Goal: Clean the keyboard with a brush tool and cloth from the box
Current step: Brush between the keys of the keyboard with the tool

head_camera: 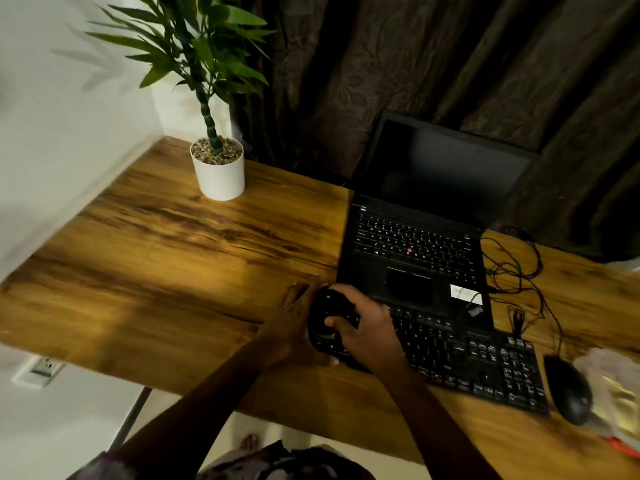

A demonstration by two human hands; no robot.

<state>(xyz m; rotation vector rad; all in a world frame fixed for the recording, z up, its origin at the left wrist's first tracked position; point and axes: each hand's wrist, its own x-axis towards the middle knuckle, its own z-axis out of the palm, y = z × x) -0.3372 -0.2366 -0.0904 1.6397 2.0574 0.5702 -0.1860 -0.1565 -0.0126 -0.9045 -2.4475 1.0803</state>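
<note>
Right hand point(363, 327) grips a black round tool point(328, 304) at the keyboard point(485, 362) — left hand point(294, 323) flat alongside

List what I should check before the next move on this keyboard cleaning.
1. Grip of the right hand on the black round object: ok, fingers curled over it.
2. Support from the left hand: ok, flat against the object's side.
3. That object is the brush: cannot tell.
4. The cloth within reach: cannot tell, none shows.
5. The keyboard flat on the desk: ok.
6. The mouse off the keys: ok, beside the right end.
</note>
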